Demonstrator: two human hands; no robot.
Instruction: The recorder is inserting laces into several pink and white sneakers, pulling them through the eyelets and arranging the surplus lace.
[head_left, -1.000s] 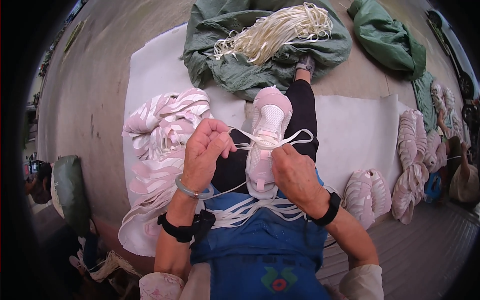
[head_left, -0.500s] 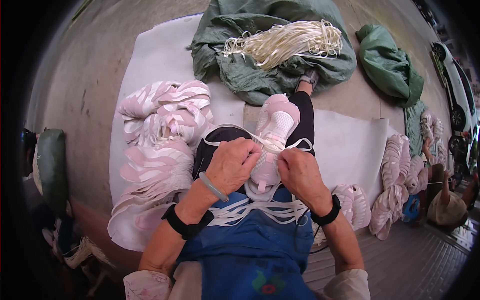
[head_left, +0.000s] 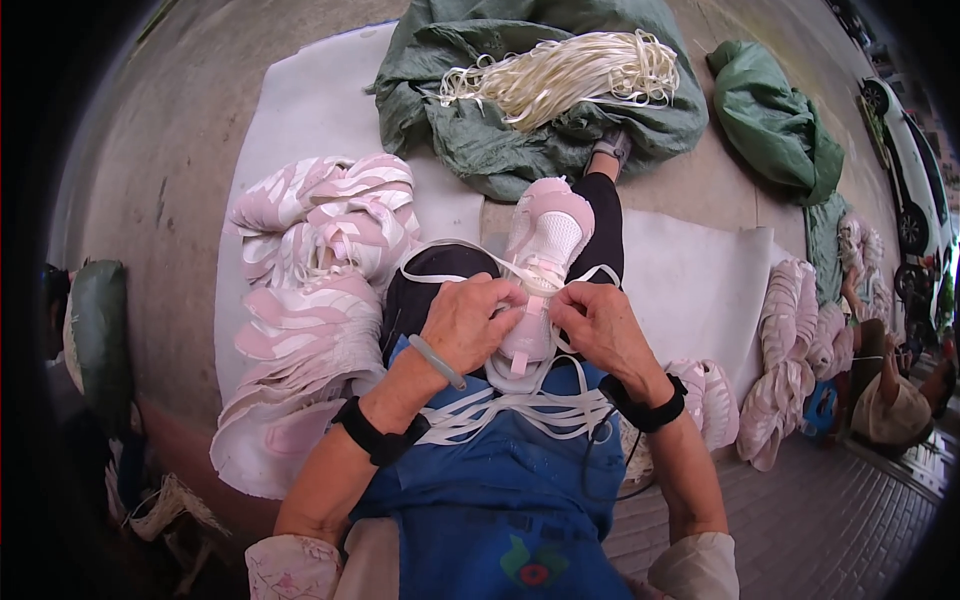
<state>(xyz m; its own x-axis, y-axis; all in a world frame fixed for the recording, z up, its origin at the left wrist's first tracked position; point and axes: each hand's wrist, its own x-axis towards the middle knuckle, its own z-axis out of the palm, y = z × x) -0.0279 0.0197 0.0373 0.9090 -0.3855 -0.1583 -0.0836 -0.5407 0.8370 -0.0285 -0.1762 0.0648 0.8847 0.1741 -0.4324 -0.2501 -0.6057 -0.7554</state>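
Note:
A pink and white shoe upper (head_left: 551, 222) lies across my lap, its toe pointing away from me and its pink tongue toward me. A white shoelace (head_left: 440, 243) runs through its eyelets and loops out on both sides. My left hand (head_left: 470, 325) pinches the lace at the left edge of the lacing, thumb against forefinger. On the opposite edge, my right hand (head_left: 605, 330) is likewise closed in a pinch on the lace. The fingertips hide the exact eyelets. Several loose white laces (head_left: 515, 412) lie over my blue apron (head_left: 480, 490) just below the upper.
Stacked pink and white uppers (head_left: 310, 320) stand at my left, with more stacks (head_left: 785, 350) at right. Ahead, a green sack (head_left: 430, 60) bears a bundle of cream laces (head_left: 575, 75). Another green sack (head_left: 775, 120) lies beyond. A person (head_left: 890, 400) sits at far right.
Both hands stay at the lacing with small finger movements; my right hand has shifted slightly toward the left one. The whole view has shifted a little.

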